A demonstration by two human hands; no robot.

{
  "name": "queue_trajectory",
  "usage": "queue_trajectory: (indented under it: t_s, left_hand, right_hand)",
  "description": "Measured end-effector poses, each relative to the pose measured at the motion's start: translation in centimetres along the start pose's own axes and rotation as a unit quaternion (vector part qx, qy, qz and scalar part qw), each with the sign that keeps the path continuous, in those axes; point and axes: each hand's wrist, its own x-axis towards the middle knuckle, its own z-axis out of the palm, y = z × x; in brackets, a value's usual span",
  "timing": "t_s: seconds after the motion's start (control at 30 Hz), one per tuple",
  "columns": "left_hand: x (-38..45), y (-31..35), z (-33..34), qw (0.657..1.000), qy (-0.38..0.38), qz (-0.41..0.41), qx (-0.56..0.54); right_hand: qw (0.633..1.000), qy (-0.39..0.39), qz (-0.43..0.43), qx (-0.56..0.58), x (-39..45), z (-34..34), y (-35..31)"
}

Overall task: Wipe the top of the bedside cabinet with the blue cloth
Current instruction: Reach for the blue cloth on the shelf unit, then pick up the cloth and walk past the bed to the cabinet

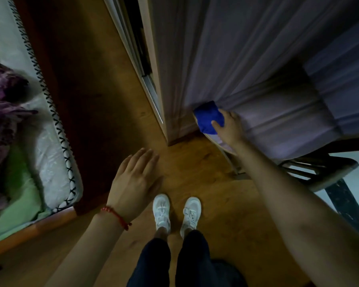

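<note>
Folded bright-blue cloth [208, 119]: at the near-left corner of a pale wooden-edged surface [222, 145] draped by grey-lilac curtain [257, 79].
Right hand [229, 129]: pinching the cloth, thumb on top.
Left hand [136, 181]: fingers straight, holding nothing, over brown wood floor [195, 168]; red bead bracelet [116, 216] at the wrist.

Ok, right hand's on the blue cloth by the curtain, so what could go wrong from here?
1. The curtain drapes right against the blue cloth; the right hand could drag fabric along with it.
2. The cloth sits at the rounded edge of the wooden surface; it might slip onto the floor.
3. The left hand hangs free, steadying nothing.
</note>
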Motion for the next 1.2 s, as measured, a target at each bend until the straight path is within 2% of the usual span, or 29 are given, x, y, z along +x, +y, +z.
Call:
queue_trajectory:
  t_s: [0.1,0.33,0.5,0.73,0.87,0.97,1.2]
  left_hand:
    - [0.5,-0.7,0.9,1.0,0.004,-0.002,-0.005]
    - [0.9,-1.6,2.7,0.999,-0.015,-0.032,-0.013]
    - [1.2,-2.0,3.2,0.999,0.002,-0.038,-0.013]
    - [0.1,-2.5,1.8,0.999,0.023,-0.038,-0.026]
    - [-1.5,-2.9,0.4,0.998,0.006,-0.054,-0.029]
    - [-2.9,-2.8,-1.3,0.997,0.005,-0.071,-0.038]
    - [-7.3,-3.2,-5.6,0.991,0.052,-0.107,-0.054]
  right_hand:
    - [1.0,0.001,0.017,0.003,2.5,1.2,0.3]
    - [0.996,-0.004,0.022,0.089,4.0,3.3,0.7]
    - [0.984,0.007,0.066,0.164,3.8,3.0,0.1]
    - [0.97,0.023,0.044,0.238,0.3,1.7,-1.9]
    - [0.977,0.018,-0.009,0.213,-4.1,-0.8,-3.9]
    - [0.987,0.018,-0.054,0.153,-7.7,-2.5,-5.7]
    - [0.989,0.013,-0.137,0.061,-14.8,-6.0,-10.8]
